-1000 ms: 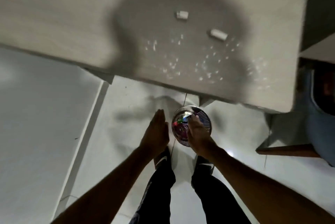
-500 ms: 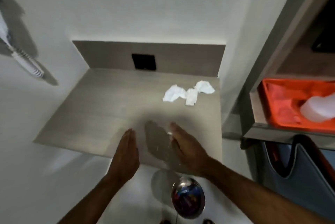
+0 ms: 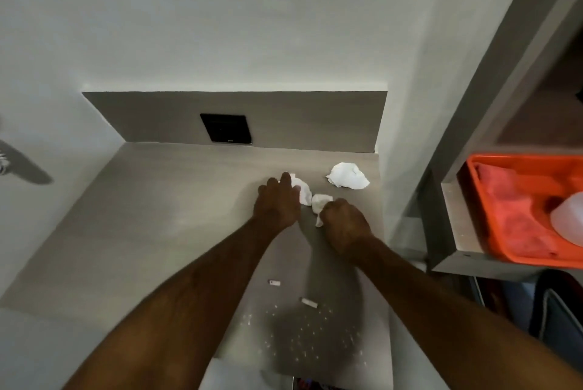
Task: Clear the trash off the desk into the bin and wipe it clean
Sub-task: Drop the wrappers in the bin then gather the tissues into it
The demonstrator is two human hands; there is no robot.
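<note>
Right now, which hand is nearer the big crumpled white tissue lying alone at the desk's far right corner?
Right. The right hand sits just below and left of the big crumpled white tissue, closed on a smaller wad. The left hand lies farther left, over another wad.

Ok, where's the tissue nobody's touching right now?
The loose tissue lies at the desk's far right corner, near the wall, just beyond the right hand and apart from it.
</note>
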